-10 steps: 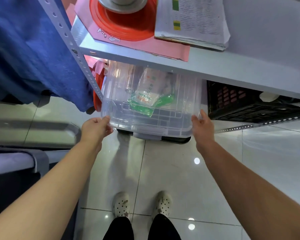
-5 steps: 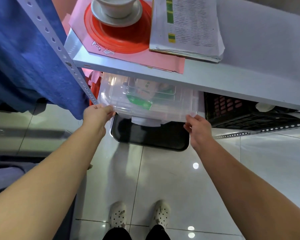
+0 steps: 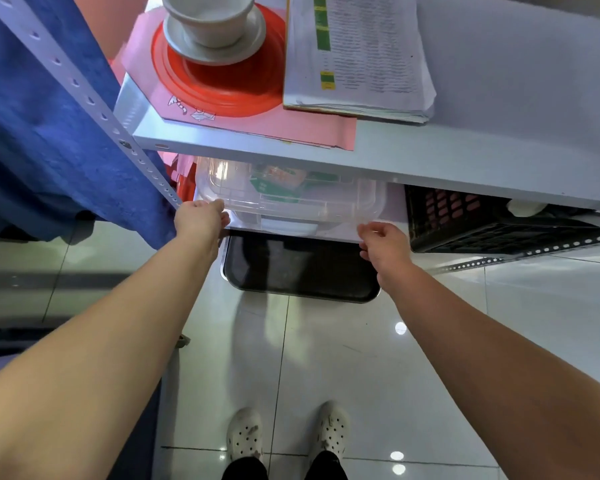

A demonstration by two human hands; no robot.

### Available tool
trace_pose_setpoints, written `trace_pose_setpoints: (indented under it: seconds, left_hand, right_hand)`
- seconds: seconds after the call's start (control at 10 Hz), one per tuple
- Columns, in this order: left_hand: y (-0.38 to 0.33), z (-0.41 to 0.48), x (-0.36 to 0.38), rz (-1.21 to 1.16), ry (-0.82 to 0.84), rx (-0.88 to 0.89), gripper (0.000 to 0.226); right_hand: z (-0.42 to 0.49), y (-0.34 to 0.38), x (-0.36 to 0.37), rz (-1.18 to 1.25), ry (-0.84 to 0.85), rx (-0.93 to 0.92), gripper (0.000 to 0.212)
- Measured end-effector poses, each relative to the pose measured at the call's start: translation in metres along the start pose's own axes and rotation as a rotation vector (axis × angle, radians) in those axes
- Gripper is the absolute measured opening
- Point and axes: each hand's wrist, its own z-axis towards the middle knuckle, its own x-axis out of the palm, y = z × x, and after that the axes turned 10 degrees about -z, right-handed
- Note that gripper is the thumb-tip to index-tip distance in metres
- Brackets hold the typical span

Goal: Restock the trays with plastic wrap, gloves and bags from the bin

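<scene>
Head camera, looking down past both bare forearms: the clear plastic bin [image 3: 291, 202] sits lid-on on the lower level of a white shelf [image 3: 430, 161], its front edge poking out from under the board above. The left hand [image 3: 200, 221] is up against the bin's left front corner, fingertips [image 3: 219, 205] touching the lid's rim; whether it really grips the corner I cannot tell. The right hand [image 3: 385, 247] hangs just beside the bin's right front corner, fingers loosely curled with nothing in them. Below the bin a dark tray [image 3: 298, 268] sticks out toward the person's feet. Through the lid show packets [image 3: 278, 178] printed in green and orange-red, but the writing on them is too blurred to read. On the top board a stack of printed papers [image 3: 357, 53] carries green and yellow blocks down its left margin, the text too small to make out; beside it a white bowl [image 3: 208, 19] stands on a red disc [image 3: 222, 88] over pink sheets [image 3: 291, 129] bearing a small line drawing. A black crate [image 3: 465, 220] sits right of the bin.
</scene>
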Motion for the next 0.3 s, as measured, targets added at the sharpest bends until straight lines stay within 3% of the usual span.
trace_pose_setpoints:
  seconds: [0.1, 0.2, 0.3]
  left_hand:
    - [0.012, -0.014, -0.008, 0.123, 0.063, 0.079, 0.011]
    - [0.029, -0.035, -0.023, 0.556, 0.136, 0.258, 0.011]
    - [0.039, -0.074, -0.036, 0.828, 0.211, 0.422, 0.018]
  right_hand:
    - [-0.025, -0.004, -0.014, -0.366, -0.001, -0.201, 0.023]
    - [-0.054, -0.002, -0.035, -0.751, -0.054, -0.37, 0.024]
    - [-0.089, 0.008, -0.054, -0.972, -0.082, -0.454, 0.026]
